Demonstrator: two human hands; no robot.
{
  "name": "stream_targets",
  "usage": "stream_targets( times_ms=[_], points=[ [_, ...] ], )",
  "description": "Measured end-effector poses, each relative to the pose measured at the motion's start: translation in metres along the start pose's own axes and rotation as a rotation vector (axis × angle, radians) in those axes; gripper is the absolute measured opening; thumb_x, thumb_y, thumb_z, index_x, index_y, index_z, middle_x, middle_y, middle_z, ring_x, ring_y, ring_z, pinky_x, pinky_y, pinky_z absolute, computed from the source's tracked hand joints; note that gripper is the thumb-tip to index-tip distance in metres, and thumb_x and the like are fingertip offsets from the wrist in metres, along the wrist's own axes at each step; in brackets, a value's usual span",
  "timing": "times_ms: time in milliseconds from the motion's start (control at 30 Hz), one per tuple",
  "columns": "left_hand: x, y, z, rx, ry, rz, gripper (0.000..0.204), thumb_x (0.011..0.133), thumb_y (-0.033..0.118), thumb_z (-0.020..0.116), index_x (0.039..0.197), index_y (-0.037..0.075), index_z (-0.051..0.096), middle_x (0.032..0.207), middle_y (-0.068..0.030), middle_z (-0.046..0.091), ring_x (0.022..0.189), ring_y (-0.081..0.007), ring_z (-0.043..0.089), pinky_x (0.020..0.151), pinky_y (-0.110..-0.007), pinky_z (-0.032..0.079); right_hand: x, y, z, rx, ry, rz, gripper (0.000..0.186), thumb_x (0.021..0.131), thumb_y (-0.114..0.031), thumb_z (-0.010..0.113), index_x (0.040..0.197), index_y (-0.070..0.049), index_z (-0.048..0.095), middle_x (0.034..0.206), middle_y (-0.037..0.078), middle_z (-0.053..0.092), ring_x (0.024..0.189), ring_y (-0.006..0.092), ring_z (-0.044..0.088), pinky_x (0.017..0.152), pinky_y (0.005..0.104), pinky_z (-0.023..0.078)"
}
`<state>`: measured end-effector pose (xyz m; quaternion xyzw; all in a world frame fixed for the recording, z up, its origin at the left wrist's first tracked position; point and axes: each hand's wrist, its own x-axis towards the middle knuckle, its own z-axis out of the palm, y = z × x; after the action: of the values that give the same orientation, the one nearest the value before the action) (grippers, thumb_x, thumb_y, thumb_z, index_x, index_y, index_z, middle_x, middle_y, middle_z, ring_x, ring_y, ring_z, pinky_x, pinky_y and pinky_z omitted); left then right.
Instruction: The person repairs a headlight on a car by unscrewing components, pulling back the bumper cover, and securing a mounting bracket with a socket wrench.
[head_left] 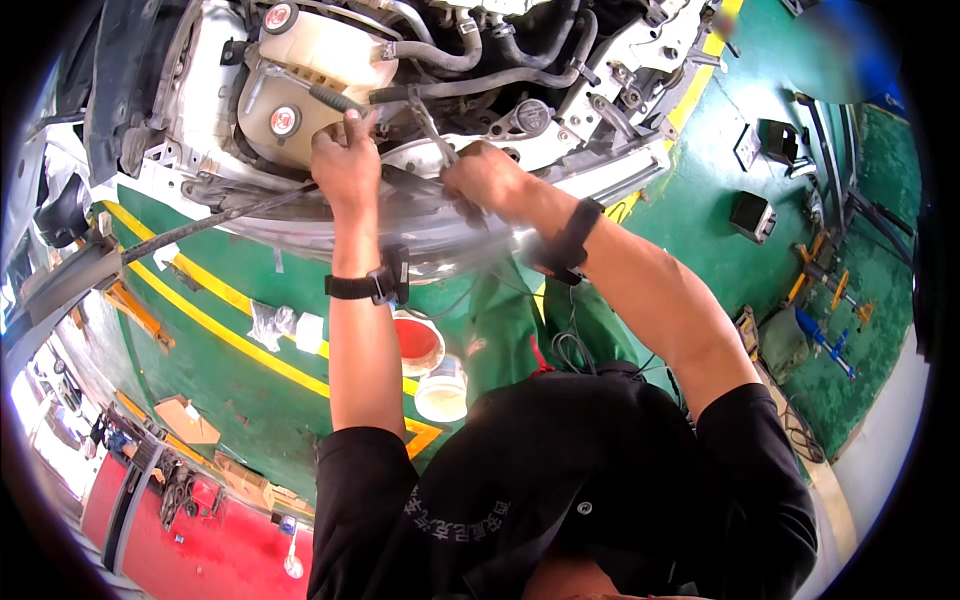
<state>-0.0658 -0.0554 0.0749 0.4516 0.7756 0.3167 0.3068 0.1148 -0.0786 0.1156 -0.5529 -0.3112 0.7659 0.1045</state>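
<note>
My left hand (345, 165) is closed at the lower edge of the translucent plastic reservoirs (330, 55), its fingertips by the end of a grey ribbed sleeve (330, 97); what it grips is hidden. To its right my right hand (485, 180), partly blurred, is closed round a long metal tool (428, 125) that reaches up toward a black hose (445, 93). Both hands are over the front of a car's engine bay, above the metal crossmember (570, 140). A dark bar (220, 220) runs from the lower left toward my left hand.
Below the car's front, two buckets (440, 390) stand on the green floor (250, 370) near yellow lines. At right lie black boxes (752, 215) and orange and blue metal tools (830, 330). At lower left are cardboard (185, 420) and a red area (160, 550).
</note>
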Motion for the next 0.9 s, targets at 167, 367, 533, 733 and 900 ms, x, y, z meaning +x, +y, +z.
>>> stream_targets(
  times_ms=[167,367,533,733,900],
  points=[
    [-0.025,-0.015,-0.005,0.141,0.047,0.17,0.028,0.095,0.021,0.06,0.1,-0.006,0.055,0.083,-0.0158,0.063,0.074,-0.0311,0.062,0.074,-0.041,0.051,0.002,-0.003,0.003,-0.212,0.017,-0.022,0.029,0.089,-0.014,0.05,0.075,0.008,0.062,0.063,0.013,0.063,0.055,0.0202,0.063,0.054,0.0347,0.05],
    [-0.039,-0.023,-0.009,0.312,0.057,0.545,0.022,0.09,0.022,0.064,0.099,0.004,0.056,0.09,-0.0171,0.062,0.082,-0.0392,0.061,0.072,-0.047,0.049,0.01,-0.004,0.001,-0.607,0.017,-0.086,0.023,0.084,-0.011,0.053,0.084,0.009,0.064,0.073,0.02,0.067,0.066,0.0252,0.068,0.059,0.0353,0.055],
    [-0.048,-0.038,-0.01,0.535,0.013,0.653,0.016,0.084,0.02,0.065,0.085,0.008,0.056,0.08,-0.0113,0.06,0.074,-0.0341,0.061,0.062,-0.046,0.049,0.012,-0.005,-0.002,-0.068,-0.049,0.006,0.02,0.081,-0.011,0.057,0.073,0.006,0.061,0.062,0.011,0.062,0.05,0.0215,0.061,0.048,0.0347,0.048],
    [-0.049,-0.038,-0.009,0.581,-0.009,0.616,0.016,0.084,0.022,0.063,0.08,0.009,0.055,0.076,-0.0099,0.06,0.07,-0.0325,0.062,0.058,-0.046,0.05,0.023,-0.004,-0.002,-0.112,-0.158,-0.096,0.023,0.08,-0.012,0.056,0.068,0.007,0.057,0.06,0.012,0.06,0.048,0.0218,0.06,0.046,0.0343,0.048],
    [-0.048,-0.04,-0.009,0.625,0.005,0.614,0.016,0.084,0.023,0.062,0.078,0.009,0.056,0.075,-0.01,0.061,0.07,-0.0323,0.062,0.059,-0.045,0.05,0.028,-0.003,0.006,0.053,-0.152,0.014,0.021,0.079,-0.013,0.056,0.072,0.007,0.061,0.068,0.014,0.063,0.06,0.0225,0.064,0.05,0.0393,0.05]
  ],
)
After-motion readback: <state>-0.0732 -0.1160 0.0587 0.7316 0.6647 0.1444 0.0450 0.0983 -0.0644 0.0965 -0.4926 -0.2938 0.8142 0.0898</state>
